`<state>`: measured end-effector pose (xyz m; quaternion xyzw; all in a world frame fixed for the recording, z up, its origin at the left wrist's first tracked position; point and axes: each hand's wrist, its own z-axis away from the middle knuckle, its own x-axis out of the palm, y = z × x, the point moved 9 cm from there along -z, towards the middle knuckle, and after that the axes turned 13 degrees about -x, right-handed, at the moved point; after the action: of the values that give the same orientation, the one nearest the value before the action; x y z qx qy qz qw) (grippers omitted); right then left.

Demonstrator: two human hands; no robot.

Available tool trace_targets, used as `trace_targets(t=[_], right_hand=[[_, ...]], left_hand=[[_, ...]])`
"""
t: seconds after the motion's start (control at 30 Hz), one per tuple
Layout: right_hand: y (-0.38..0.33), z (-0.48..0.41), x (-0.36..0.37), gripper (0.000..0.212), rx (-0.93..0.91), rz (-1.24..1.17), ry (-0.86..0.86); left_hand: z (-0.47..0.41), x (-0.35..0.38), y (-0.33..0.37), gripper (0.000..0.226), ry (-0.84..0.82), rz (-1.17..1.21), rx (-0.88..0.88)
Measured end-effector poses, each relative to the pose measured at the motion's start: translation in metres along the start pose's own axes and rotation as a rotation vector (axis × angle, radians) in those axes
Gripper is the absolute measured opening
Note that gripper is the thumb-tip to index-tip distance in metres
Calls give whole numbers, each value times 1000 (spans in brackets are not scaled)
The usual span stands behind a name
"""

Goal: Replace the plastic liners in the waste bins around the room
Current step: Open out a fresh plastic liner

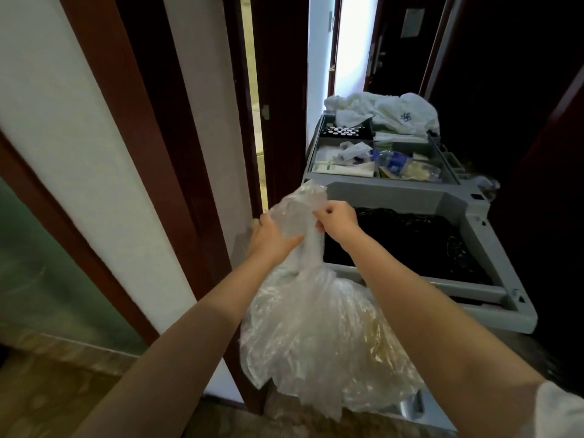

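Hanging nearest, the clear bag (316,336) is bunched at its neck. The left hand (271,238) closes its grip round that neck; the right hand (338,221) pinches the top. Rightward, the cart bin (395,197) holds a black liner (410,241), and its tray (316,147) holds bottles (395,161).

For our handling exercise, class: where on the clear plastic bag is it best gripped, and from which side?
Grip the clear plastic bag at its gathered neck, above the bulging body, coming in from the sides. The film narrows there into a bunch a hand can close round. The left hand and right hand hold it there.
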<state>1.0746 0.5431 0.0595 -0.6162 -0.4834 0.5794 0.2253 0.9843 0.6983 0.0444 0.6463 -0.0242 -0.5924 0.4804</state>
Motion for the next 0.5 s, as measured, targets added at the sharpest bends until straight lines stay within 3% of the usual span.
trace_targets(t=[0.1, 0.17, 0.23, 0.33, 0.4, 0.5], right_hand=[[-1, -2, 5, 17, -33, -45, -79], [2, -1, 11, 9, -40, -110, -129], [8, 3, 13, 15, -36, -106, -137], [25, 17, 11, 30, -69, 56, -171], [42, 30, 31, 31, -117, 140, -400], [64, 58, 70, 58, -154, 346, -837]], left_hand=[[-7, 12, -8, 94, -62, 30, -67], [-13, 19, -5, 67, -126, 114, -40], [-18, 19, -2, 25, -113, 130, -21], [-28, 13, -9, 37, -39, 78, -100], [-34, 11, -22, 35, -6, 8, -158], [-31, 1, -32, 38, 65, 20, -183]])
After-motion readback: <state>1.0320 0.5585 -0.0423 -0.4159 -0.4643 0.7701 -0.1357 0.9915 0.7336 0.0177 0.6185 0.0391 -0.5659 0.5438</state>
